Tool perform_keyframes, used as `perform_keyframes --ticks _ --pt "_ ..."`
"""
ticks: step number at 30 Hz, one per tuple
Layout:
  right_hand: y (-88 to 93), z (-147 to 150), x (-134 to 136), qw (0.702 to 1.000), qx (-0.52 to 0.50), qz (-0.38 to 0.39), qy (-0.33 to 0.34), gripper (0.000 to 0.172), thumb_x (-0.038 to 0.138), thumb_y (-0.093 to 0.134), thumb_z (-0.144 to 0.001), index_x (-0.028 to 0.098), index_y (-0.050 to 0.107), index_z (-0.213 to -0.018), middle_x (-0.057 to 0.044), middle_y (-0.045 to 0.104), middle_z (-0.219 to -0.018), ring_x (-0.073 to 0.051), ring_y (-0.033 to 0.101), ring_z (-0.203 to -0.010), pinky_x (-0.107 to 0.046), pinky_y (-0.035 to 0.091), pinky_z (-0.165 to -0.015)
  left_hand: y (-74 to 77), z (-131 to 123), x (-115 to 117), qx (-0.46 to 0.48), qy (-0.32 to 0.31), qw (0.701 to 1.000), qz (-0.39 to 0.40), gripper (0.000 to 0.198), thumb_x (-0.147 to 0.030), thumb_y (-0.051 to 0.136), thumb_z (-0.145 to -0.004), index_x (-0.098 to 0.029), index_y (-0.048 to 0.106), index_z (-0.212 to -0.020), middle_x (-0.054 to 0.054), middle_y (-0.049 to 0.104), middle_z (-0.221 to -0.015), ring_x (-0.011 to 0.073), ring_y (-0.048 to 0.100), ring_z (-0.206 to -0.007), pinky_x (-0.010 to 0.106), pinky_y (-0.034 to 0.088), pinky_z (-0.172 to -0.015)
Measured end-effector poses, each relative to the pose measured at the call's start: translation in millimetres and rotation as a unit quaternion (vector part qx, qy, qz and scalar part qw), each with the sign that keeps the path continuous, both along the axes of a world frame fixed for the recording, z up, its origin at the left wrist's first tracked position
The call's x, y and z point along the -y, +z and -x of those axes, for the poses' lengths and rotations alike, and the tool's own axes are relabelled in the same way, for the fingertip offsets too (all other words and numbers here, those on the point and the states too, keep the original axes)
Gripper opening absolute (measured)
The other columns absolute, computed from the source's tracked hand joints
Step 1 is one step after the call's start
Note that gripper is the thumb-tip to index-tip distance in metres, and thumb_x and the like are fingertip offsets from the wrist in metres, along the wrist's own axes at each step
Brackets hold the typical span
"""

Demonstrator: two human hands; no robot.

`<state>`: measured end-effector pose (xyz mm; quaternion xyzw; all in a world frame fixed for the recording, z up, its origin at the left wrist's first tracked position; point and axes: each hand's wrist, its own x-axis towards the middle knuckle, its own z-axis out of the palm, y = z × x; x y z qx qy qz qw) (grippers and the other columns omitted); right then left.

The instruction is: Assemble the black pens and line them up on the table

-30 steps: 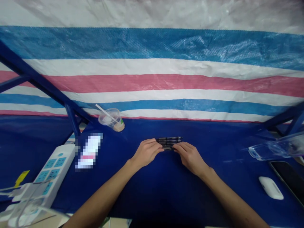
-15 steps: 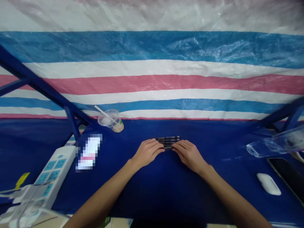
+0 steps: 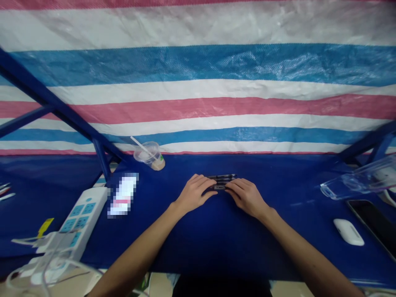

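Several dark pens [image 3: 223, 180] lie side by side on the blue tabletop [image 3: 198, 243], roughly parallel and running left to right. My left hand [image 3: 194, 192] has its fingers closed on the pens' left ends, the thumb on the near side. At their right ends my right hand [image 3: 246, 196] grips with bent fingers and thumb. The nearest pen shows a grey part between the two hands. Fingertips of both hands hide the pens' ends in part.
A clear plastic cup [image 3: 150, 156] with a straw, a lit phone [image 3: 124, 194] and a power strip [image 3: 81, 218] are on the left. On the right are a clear container [image 3: 355, 179], a white earbud case [image 3: 349, 232] and a dark phone [image 3: 373, 222].
The view has shifted slightly to the right-hand side of the things' earlier places. My left thumb has moved a little away from its fingers; both hands remain at the pens.
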<state>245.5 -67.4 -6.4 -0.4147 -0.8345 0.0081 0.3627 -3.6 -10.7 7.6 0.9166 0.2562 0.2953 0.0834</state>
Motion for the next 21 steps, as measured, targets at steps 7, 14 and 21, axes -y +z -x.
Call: perform_keyframes --ticks 7,14,21 --pt "-3.5 1.3 -5.8 1.0 0.017 -0.01 0.0 0.015 0.02 0.055 -0.103 0.018 0.068 -0.109 -0.008 0.074 -0.096 -0.018 0.066 -0.08 -0.034 0.049 -0.074 -0.2 -2.2 -2.6 -0.002 0.007 1.0 0.016 0.018 -0.027 0.055 -0.105 -0.018 0.068 -0.097 0.004 0.074 -0.095 0.0172 0.063 -0.085 0.035 0.042 -0.079" --pt "-8.0 -4.9 -4.6 1.0 0.007 0.004 -0.003 0.017 0.018 0.058 -0.101 0.018 0.069 -0.114 -0.01 0.075 -0.101 -0.02 0.067 -0.081 -0.035 0.05 -0.074 -5.6 -6.1 3.1 -0.016 0.021 1.0 0.012 0.019 -0.033 0.057 -0.104 -0.019 0.067 -0.113 0.005 0.074 -0.102 0.0184 0.064 -0.09 0.035 0.042 -0.081" --pt "-7.7 -5.7 -3.7 1.0 0.015 0.008 0.012 0.016 0.018 0.059 -0.101 0.018 0.067 -0.114 -0.009 0.075 -0.101 -0.02 0.066 -0.079 -0.036 0.052 -0.074 -3.4 -5.9 0.8 -0.018 0.01 1.0 0.013 0.017 -0.026 0.053 -0.106 -0.019 0.067 -0.101 0.003 0.075 -0.097 0.0164 0.063 -0.085 0.033 0.04 -0.078"
